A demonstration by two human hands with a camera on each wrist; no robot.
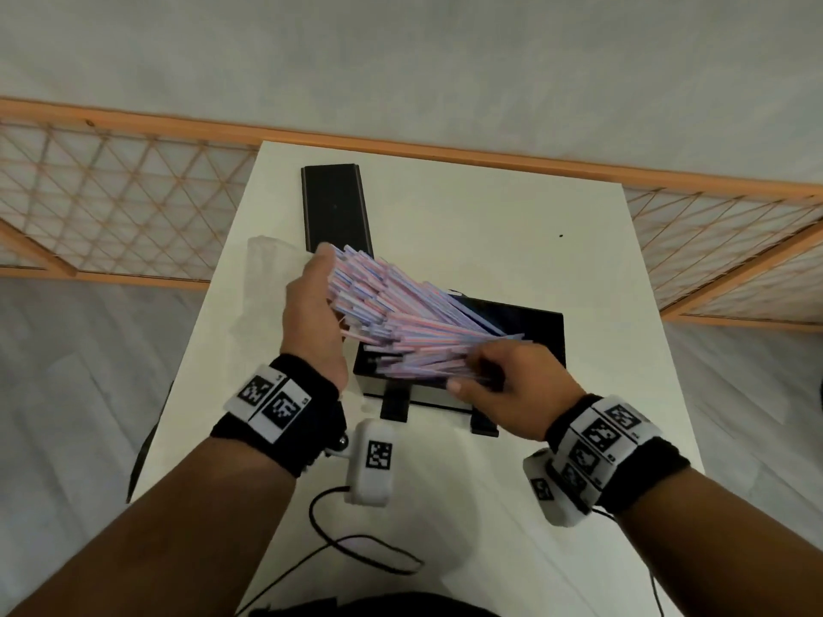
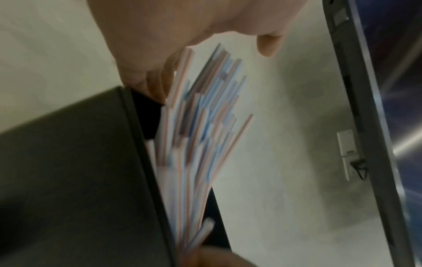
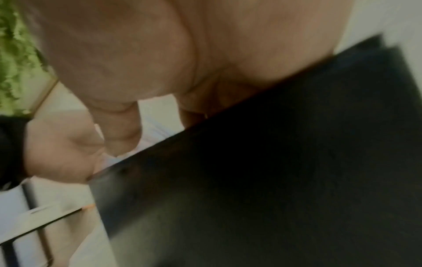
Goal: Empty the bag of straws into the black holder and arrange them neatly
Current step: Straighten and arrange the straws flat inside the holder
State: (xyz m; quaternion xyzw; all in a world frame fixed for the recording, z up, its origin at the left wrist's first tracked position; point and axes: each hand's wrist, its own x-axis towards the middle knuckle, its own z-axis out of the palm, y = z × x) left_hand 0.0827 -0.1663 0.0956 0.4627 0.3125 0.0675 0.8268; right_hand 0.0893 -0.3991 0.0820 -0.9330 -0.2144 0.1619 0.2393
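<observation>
A thick bundle of pink, blue and white striped straws (image 1: 401, 313) fans out over the open black holder (image 1: 541, 325) at the table's middle. My left hand (image 1: 311, 305) lies with its palm and nearly straight fingers against the fan's far-left ends. My right hand (image 1: 503, 380) grips the gathered near ends above the holder's front edge, fingers curled round them. In the left wrist view the straws (image 2: 198, 126) rise out of the holder (image 2: 68, 162) toward my palm. The right wrist view is blurred and shows my palm over the holder's wall (image 3: 274, 162). The clear bag (image 1: 267, 260) lies crumpled left of my left hand.
The holder's flat black lid (image 1: 334, 207) lies at the far side of the white table (image 1: 490, 216). A black cable (image 1: 356, 549) loops near the front edge. A wooden lattice screen (image 1: 111, 193) stands behind the table. The table's right half is bare.
</observation>
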